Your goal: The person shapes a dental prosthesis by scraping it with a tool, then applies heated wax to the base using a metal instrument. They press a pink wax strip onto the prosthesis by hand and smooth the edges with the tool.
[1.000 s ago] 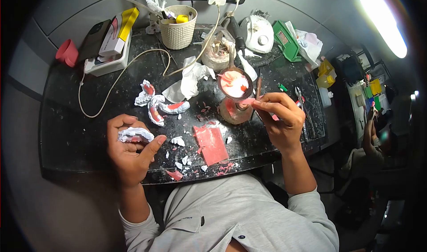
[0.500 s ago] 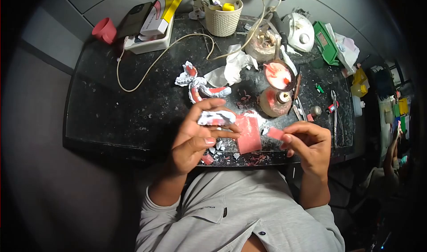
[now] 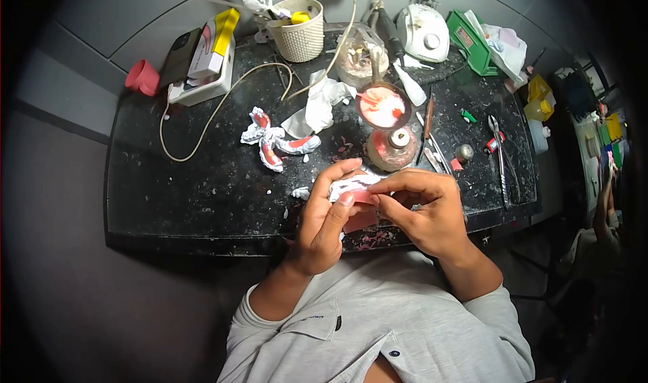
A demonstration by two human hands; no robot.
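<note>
My left hand is closed around a white plaster piece with dark and pink patches. Between the thumb and fingers of my right hand is a small pink wax strip, which lies against the plaster piece; my left thumb touches the strip's other end. Below the hands, partly hidden, a larger pink wax sheet rests on the black table. Beyond my left hand lie white and pink plaster pieces. A pan of pink melted material stands above a round burner.
Crumpled white tissue, a woven basket and a cable are at the back. A white box and red cup stand at left. Pliers, metal tools and a green tray are at right. Part of a person shows far right.
My hands have come together, and the strip in my right hand has moved left onto the plaster piece. The camera view has shifted, so the table's items appear further left.
</note>
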